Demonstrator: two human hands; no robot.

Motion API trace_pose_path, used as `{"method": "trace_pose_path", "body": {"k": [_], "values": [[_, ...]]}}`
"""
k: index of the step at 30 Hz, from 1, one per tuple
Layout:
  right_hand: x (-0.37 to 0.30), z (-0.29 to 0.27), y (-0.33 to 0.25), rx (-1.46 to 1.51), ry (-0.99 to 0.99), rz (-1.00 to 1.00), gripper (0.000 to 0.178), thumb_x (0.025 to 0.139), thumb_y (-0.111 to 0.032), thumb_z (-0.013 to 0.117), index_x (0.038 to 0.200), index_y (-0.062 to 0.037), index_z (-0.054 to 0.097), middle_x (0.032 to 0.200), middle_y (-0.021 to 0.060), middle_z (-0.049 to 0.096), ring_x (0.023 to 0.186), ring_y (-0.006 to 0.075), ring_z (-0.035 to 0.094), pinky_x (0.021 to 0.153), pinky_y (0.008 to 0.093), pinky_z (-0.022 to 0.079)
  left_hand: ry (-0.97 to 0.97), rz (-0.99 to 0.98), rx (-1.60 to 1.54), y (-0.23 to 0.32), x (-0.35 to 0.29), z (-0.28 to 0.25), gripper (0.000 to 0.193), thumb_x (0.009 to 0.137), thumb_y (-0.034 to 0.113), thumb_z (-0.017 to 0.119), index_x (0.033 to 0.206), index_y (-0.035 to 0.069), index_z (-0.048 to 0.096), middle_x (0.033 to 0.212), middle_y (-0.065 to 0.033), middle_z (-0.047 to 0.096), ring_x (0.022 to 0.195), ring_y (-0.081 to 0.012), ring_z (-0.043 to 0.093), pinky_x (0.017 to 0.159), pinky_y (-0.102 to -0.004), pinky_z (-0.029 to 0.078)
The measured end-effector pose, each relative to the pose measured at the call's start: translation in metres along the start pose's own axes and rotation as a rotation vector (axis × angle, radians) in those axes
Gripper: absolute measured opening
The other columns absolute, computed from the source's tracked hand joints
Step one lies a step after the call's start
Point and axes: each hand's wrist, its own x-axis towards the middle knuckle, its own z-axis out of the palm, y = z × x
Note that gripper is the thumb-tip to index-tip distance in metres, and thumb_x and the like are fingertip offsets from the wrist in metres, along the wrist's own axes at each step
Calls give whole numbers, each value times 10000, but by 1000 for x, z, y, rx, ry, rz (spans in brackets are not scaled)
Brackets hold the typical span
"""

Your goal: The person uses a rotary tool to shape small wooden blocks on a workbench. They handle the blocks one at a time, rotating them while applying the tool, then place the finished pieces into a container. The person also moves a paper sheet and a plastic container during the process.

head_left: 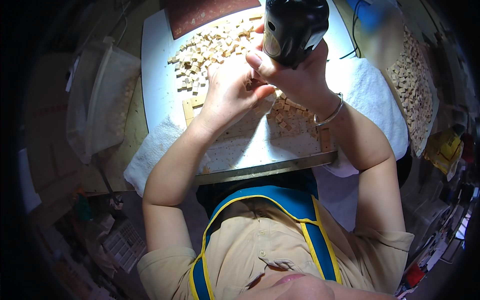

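Observation:
My left hand (231, 92) and my right hand (296, 72) meet above a white work board (265, 147). The fingers of my left hand are curled, with the thumb toward my right hand. My right hand is closed too, its thumb pointing left, and a bracelet circles that wrist. A dark rounded object (295, 31) covers part of my right hand, so what either hand holds is hidden. Small wooden blocks (210, 47) lie heaped beyond my left hand. More little blocks (287, 112) are loosely scattered under my right hand.
White towels (367, 100) lie under both my forearms. A wooden strip (270, 169) edges the board in front of me. Far off is a reddish-brown panel (210, 15). A translucent bin (102, 100) stands left; a wide heap of small blocks (412, 85) lies right.

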Motion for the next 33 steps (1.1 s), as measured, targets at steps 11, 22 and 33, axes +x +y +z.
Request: {"method": "trace_pose_path", "body": {"k": [11, 22, 33], "values": [[22, -17, -2, 387, 293, -53, 227, 871, -1, 680, 1081, -1, 593, 812, 73, 648, 618, 174, 658, 544, 302, 548, -41, -5, -21, 11, 4, -5, 177, 747, 146, 874, 831, 93, 727, 798, -41, 716, 750, -190, 686, 703, -334, 530], [15, -17, -6, 202, 248, -85, 213, 833, 20, 735, 998, -25, 608, 767, 23, 635, 614, 106, 635, 537, 251, 523, -150, 112, -19, 16, -7, -22, 238, 759, 148, 885, 907, 42, 731, 823, -55, 681, 774, -171, 670, 713, -298, 546], [19, -23, 10, 101, 200, -267, 211, 834, 12, 752, 937, -66, 585, 801, -24, 580, 675, 74, 563, 594, 246, 474, 63, 52, 188, -7, 3, -49, 119, 835, 138, 813, 921, 66, 774, 803, -29, 658, 693, -136, 602, 682, -295, 406]]}}
